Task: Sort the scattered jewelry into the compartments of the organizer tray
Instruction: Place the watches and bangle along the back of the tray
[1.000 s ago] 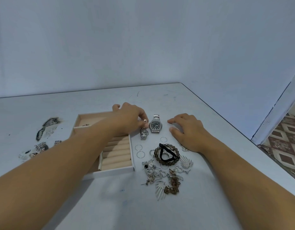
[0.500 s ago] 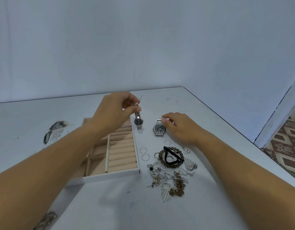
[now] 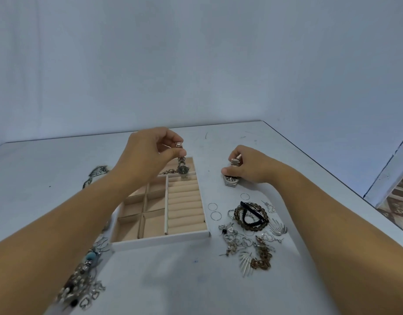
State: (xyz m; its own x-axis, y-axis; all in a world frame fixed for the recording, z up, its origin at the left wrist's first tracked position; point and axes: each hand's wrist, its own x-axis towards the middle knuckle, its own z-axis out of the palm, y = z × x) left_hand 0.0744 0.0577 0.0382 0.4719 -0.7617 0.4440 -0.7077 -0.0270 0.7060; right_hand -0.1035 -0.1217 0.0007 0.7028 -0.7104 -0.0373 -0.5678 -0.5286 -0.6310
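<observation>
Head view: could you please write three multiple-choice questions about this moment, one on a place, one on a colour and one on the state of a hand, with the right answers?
1. Where does the small watch that the left hand holds hang?
A. Over the far end of the organizer tray
B. Over the jewelry pile
C. Flat on the table

2. What colour is the tray's lining?
A. Black
B. Beige
C. Red

3. What is the right hand doing?
A. Lying flat with straight fingers
B. Lifting a necklace
C. Pinching the band of the larger watch

Answers:
1 A, the watch dangles from the fingertips above the tray's far end.
2 B, the dividers and ring rolls are beige inside a white rim.
3 C, its curled fingers close on the band.
</observation>
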